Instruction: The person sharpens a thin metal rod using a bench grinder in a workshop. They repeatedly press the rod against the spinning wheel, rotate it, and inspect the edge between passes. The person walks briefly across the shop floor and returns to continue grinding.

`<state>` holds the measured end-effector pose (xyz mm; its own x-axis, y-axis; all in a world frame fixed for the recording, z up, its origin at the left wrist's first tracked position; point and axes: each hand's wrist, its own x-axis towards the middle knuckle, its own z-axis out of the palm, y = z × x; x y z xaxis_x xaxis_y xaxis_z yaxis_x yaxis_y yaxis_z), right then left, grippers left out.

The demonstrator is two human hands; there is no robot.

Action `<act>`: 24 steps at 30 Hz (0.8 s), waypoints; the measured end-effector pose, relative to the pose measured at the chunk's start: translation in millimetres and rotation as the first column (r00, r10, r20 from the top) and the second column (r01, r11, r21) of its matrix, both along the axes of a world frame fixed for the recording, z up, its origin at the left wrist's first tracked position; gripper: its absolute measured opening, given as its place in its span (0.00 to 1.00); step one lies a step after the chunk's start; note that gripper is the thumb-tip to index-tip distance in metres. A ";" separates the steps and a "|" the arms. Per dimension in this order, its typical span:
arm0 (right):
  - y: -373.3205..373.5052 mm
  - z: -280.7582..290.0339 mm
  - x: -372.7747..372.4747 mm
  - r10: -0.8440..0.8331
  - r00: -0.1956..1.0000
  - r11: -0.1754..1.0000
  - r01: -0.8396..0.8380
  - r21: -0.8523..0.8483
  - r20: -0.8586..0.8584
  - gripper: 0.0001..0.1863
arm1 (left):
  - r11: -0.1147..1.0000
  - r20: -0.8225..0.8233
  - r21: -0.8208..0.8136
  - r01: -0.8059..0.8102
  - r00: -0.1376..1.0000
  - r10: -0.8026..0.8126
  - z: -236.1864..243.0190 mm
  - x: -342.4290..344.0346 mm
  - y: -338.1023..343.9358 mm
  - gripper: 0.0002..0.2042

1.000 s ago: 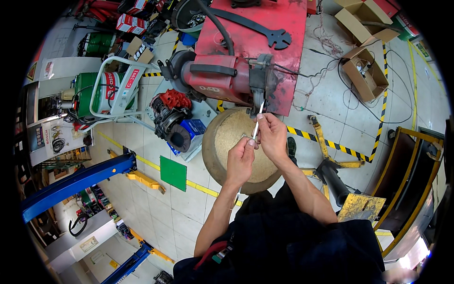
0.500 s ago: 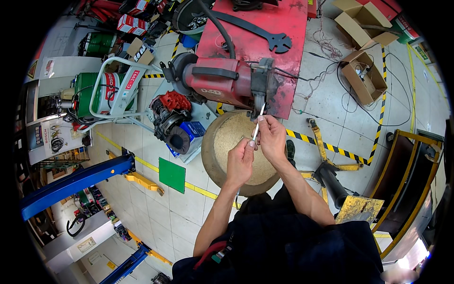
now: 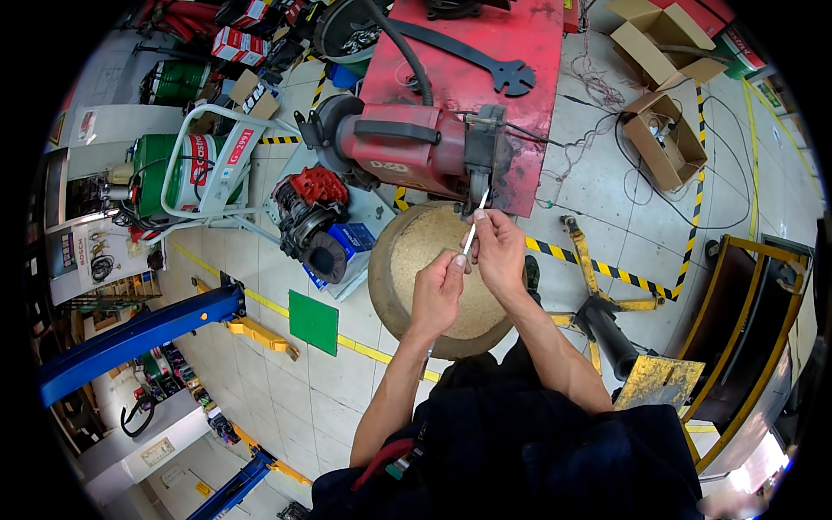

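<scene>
Far left: blue lift arm (image 3: pixel 139 334) low over the tiled floor (image 3: pixel 260 286); above it a green drum (image 3: pixel 173 165) inside a white tube-frame trolley (image 3: pixel 212 152). A flat green square (image 3: pixel 313 321) lies on the tiles beside a yellow floor line. Small red-and-black engine (image 3: pixel 309 212) sits near a blue box (image 3: pixel 351 243).

Centre: round tan stump-like block (image 3: pixel 416 260), standing on the floor below the red bench grinder (image 3: pixel 407 147).

Left hand (image 3: pixel 438 290) over the block, grip closed narrow on the lower end of a thin white rod (image 3: pixel 469 236). The rod runs slanted up toward the grinder's front; its upper tip is just below the grinder housing, contact not clear.

Right hand (image 3: pixel 500 251) just beside the left, fingers pinched on the rod's upper part. Both hands hold the same rod, above the block's top face.

Right: yellow-black hazard tape (image 3: pixel 607 270) across the tiles, open cardboard box (image 3: pixel 663 139) with loose wires near it, a yellow metal frame (image 3: pixel 763 286) at the edge.
</scene>
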<state>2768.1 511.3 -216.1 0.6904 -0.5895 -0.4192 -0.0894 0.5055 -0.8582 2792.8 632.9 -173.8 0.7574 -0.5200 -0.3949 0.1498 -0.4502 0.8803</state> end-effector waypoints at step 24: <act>1.3 2.4 -0.2 -0.002 1.000 1.000 0.002 0.025 0.003 0.15 | 1.000 0.014 0.016 0.014 1.000 -0.014 4.2 1.7 2.0 0.15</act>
<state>2767.9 512.6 -213.6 0.6907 -0.5802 -0.4317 -0.0863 0.5266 -0.8457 2794.5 635.0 -169.6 0.7556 -0.5246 -0.3922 0.1307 -0.4660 0.8751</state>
